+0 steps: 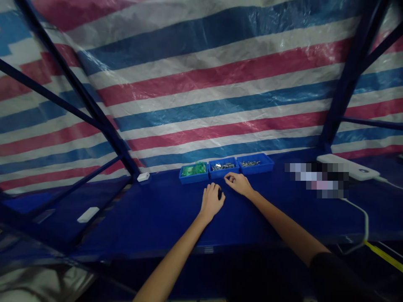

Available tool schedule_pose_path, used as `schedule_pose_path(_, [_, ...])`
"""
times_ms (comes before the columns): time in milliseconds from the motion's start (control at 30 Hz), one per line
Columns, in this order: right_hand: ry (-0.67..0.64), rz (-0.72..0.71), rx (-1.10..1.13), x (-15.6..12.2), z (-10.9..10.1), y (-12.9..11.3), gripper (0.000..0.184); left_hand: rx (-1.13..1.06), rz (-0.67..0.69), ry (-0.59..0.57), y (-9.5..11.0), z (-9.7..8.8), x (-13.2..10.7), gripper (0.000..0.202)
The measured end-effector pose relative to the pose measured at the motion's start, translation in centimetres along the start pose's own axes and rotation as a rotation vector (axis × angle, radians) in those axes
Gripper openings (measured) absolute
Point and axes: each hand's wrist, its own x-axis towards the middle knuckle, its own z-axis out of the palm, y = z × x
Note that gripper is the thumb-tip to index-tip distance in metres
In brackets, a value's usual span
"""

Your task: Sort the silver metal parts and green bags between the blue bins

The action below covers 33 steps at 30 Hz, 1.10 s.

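Note:
My left hand (213, 200) is low over the blue tabletop, fingers loosely bent and thumb apart from them. I make out nothing held in it; only a dark gap shows between thumb and fingers. Just in front of the middle blue tray (224, 173), my right hand (239, 183) has thumb and forefinger brought together in a pinch. Whatever may be between those fingertips is too small to see. Small shiny metal parts (222, 166) lie in that tray. The left tray (193, 179) holds green pieces (194, 168), and the right tray (257, 168) contains small metal pieces (251, 163).
A small white box (143, 176) stands at the table's back left, near a blue frame post (118, 140). To the right, a white elongated device (349, 166) with a cable (367, 218) lies beside a blurred-out patch. Striped plastic sheeting (220, 96) hangs behind.

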Motion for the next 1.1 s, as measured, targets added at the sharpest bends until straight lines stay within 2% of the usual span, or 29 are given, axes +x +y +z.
schedule_pose_path(100, [0.182,0.073,-0.016,-0.2,-0.4,0.5,0.019,0.042,-0.043,0.037,-0.2,0.1,0.2,0.011])
schedule_pose_path(200, [0.405,0.22,-0.067,-0.1,-1.3,1.7,0.023,0.053,-0.081,0.064,-0.3,0.4,0.3,0.011])
schedule_pose_path(300, [0.501,0.362,-0.121,0.0,-2.4,3.0,0.034,0.07,-0.142,0.066,-0.3,0.5,0.5,0.01])
schedule_pose_path(433, [0.495,0.361,-0.138,-0.4,-3.2,3.6,0.037,0.129,-0.259,0.068,-0.1,0.4,0.5,0.013])
schedule_pose_path(633, [0.339,0.258,-0.093,-2.3,-4.0,3.3,0.03,0.265,-0.509,0.116,0.4,0.3,0.4,0.025])
schedule_pose_path(700, [0.366,0.279,-0.115,-2.7,-4.9,3.8,0.031,0.273,-0.543,0.106,0.5,0.2,0.4,0.028])
schedule_pose_path(800, [0.458,0.338,-0.194,-2.7,-6.4,4.9,0.036,0.275,-0.554,0.084,0.6,0.1,0.4,0.03])
schedule_pose_path(867, [0.45,0.339,-0.233,-2.4,-6.9,5.6,0.038,0.276,-0.547,0.074,0.5,0.1,0.4,0.031])
schedule_pose_path(1000, [0.365,0.314,-0.289,-1.7,-6.4,6.2,0.034,0.271,-0.491,0.046,0.2,0.1,0.5,0.03])
schedule_pose_path(1100, [0.357,0.3,-0.306,-1.4,-5.9,6.1,0.033,0.27,-0.447,0.038,0.1,0.2,0.4,0.03])
